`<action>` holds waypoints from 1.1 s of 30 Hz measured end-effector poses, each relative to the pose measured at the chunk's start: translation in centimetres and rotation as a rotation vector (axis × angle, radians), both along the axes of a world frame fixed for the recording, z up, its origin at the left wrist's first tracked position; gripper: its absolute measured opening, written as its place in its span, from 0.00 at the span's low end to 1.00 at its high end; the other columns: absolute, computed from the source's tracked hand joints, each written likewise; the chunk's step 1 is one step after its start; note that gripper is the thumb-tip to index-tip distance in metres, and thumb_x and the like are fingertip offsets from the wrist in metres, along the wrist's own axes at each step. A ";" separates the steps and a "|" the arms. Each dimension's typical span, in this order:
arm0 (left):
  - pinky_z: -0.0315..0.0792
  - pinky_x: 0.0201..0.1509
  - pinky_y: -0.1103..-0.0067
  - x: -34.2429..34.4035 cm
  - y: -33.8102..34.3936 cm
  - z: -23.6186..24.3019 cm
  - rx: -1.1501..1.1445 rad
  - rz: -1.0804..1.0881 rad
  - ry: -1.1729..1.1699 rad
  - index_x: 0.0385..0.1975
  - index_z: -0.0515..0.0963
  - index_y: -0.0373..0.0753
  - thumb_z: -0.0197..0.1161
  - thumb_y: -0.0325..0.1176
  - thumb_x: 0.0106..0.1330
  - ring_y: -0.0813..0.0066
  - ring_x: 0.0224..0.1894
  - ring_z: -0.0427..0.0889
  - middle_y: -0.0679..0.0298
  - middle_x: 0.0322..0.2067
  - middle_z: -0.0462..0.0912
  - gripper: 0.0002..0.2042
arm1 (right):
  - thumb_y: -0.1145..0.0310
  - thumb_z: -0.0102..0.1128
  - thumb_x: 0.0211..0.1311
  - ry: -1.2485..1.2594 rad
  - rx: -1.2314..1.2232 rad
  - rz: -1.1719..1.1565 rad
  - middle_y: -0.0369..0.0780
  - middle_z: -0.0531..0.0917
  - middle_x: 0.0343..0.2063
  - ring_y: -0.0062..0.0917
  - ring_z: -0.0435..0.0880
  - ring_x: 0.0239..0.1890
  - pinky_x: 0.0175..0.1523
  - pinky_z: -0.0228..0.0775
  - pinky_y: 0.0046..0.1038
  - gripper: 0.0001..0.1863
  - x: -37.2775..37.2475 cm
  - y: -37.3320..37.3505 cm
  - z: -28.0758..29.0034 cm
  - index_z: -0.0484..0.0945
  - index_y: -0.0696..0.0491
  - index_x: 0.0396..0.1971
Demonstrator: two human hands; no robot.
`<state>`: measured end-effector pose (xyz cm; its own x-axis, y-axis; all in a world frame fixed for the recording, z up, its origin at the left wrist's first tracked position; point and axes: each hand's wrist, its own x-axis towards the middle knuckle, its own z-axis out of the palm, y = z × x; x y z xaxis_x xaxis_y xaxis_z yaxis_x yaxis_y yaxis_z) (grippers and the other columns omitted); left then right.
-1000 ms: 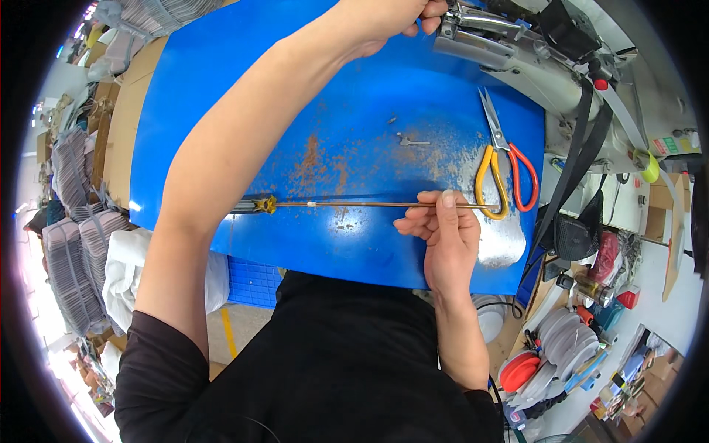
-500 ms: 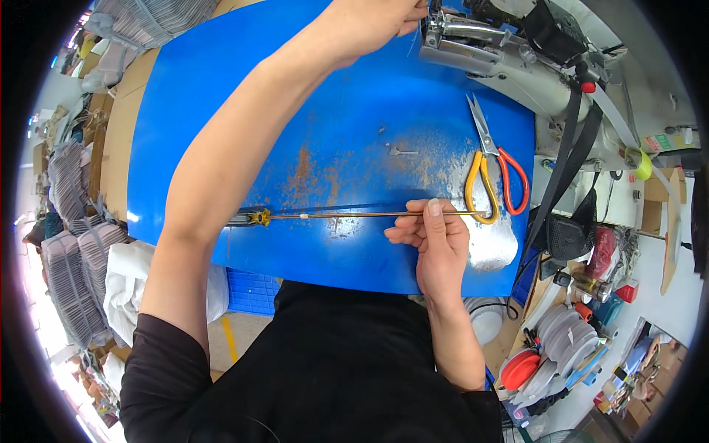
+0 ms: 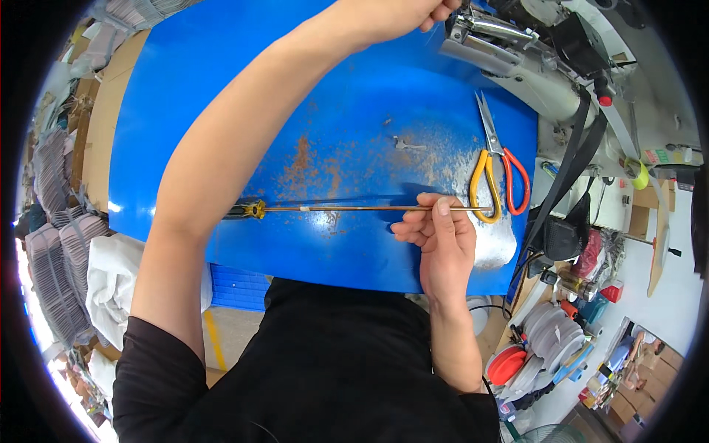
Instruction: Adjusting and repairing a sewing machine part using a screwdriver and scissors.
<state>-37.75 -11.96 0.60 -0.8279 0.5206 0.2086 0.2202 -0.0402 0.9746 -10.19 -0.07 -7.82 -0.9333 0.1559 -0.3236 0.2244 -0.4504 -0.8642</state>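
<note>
My right hand [image 3: 442,240] pinches the thin copper-coloured shaft [image 3: 336,209] of a long screwdriver, whose yellow and dark handle [image 3: 255,209] lies leftward, partly behind my left forearm. My left hand [image 3: 425,13] is up at the top edge, fingers curled beside the metal parts of a sewing machine [image 3: 532,85]; what they hold is hidden. Scissors [image 3: 490,129] with one yellow and one red handle lie open-handled by my right hand. A small metal piece [image 3: 410,145] rests on the worn blue work surface [image 3: 170,81].
Bundled grey pieces [image 3: 52,273] and a white sack [image 3: 111,288] are at the left. Dark straps [image 3: 569,155] hang from the machine on the right, above spools [image 3: 543,340] and assorted tools. A cardboard strip [image 3: 107,129] borders the blue surface's left side.
Both hands dipped or shifted slightly left, then came back up and rightward, along with small shifts of the whole view. The right hand keeps its pinch on the shaft.
</note>
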 end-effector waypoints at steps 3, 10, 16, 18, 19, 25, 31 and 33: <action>0.68 0.26 0.84 0.2 -0.3 0.4 -0.036 -0.007 0.087 0.28 0.75 0.35 0.50 0.38 0.76 0.84 0.21 0.72 0.70 0.21 0.74 0.16 | 0.61 0.46 0.82 -0.009 0.012 -0.003 0.44 0.86 0.34 0.29 0.89 0.35 0.41 0.83 0.27 0.17 0.2 0.0 -0.1 0.76 0.60 0.48; 0.75 0.33 0.71 1.7 -2.3 1.9 -0.060 0.242 0.625 0.35 0.83 0.30 0.63 0.36 0.68 0.69 0.27 0.81 0.55 0.25 0.83 0.13 | 0.61 0.47 0.82 -0.034 0.005 -0.001 0.44 0.86 0.34 0.29 0.90 0.35 0.40 0.84 0.27 0.17 -0.1 -0.2 -0.2 0.76 0.60 0.48; 0.76 0.34 0.71 0.8 -2.3 2.3 -0.082 0.287 0.789 0.32 0.85 0.31 0.68 0.33 0.62 0.63 0.28 0.84 0.52 0.25 0.84 0.10 | 0.60 0.48 0.81 -0.032 0.012 -0.018 0.44 0.86 0.34 0.29 0.90 0.34 0.39 0.84 0.27 0.17 -0.4 -0.4 -0.5 0.76 0.61 0.48; 0.76 0.34 0.71 0.2 -2.2 2.3 -0.102 0.291 0.837 0.32 0.85 0.31 0.68 0.33 0.61 0.63 0.28 0.84 0.52 0.25 0.84 0.10 | 0.60 0.48 0.81 -0.035 0.021 -0.023 0.44 0.86 0.34 0.29 0.90 0.34 0.39 0.84 0.27 0.17 -0.5 -0.4 -0.5 0.76 0.61 0.48; 0.76 0.35 0.70 -0.1 -2.1 2.4 -0.128 0.293 0.887 0.32 0.85 0.31 0.68 0.33 0.60 0.64 0.28 0.84 0.52 0.25 0.84 0.10 | 0.60 0.48 0.81 -0.040 0.027 -0.027 0.44 0.86 0.34 0.29 0.90 0.34 0.39 0.84 0.27 0.17 -0.5 -0.5 -0.5 0.76 0.61 0.48; 0.76 0.32 0.73 -0.9 -2.8 1.8 -0.017 0.132 0.444 0.33 0.84 0.31 0.66 0.33 0.62 0.72 0.28 0.84 0.57 0.25 0.84 0.10 | 0.60 0.48 0.81 -0.061 0.056 -0.025 0.44 0.86 0.34 0.29 0.90 0.35 0.39 0.84 0.27 0.17 -0.6 -0.8 -0.3 0.76 0.61 0.48; 0.74 0.33 0.80 -4.2 -2.0 -2.4 0.306 0.516 0.073 0.48 0.81 0.30 0.61 0.32 0.67 0.80 0.31 0.82 0.56 0.34 0.87 0.14 | 0.59 0.49 0.81 -0.061 0.077 -0.028 0.44 0.86 0.34 0.29 0.90 0.35 0.39 0.84 0.27 0.17 -0.6 -0.9 -0.5 0.76 0.60 0.48; 0.74 0.35 0.81 -2.9 -2.2 -2.2 0.180 0.473 0.320 0.44 0.83 0.30 0.61 0.34 0.68 0.81 0.31 0.81 0.59 0.31 0.87 0.14 | 0.60 0.49 0.81 -0.066 0.072 -0.036 0.44 0.86 0.34 0.29 0.90 0.35 0.39 0.84 0.27 0.17 -0.7 -0.8 -0.5 0.76 0.61 0.48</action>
<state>-40.64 -14.19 -1.57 -0.8426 0.0447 0.5366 0.5361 -0.0243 0.8438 -10.88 -0.89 -8.30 -0.9037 0.2137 -0.3711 0.2669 -0.3966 -0.8784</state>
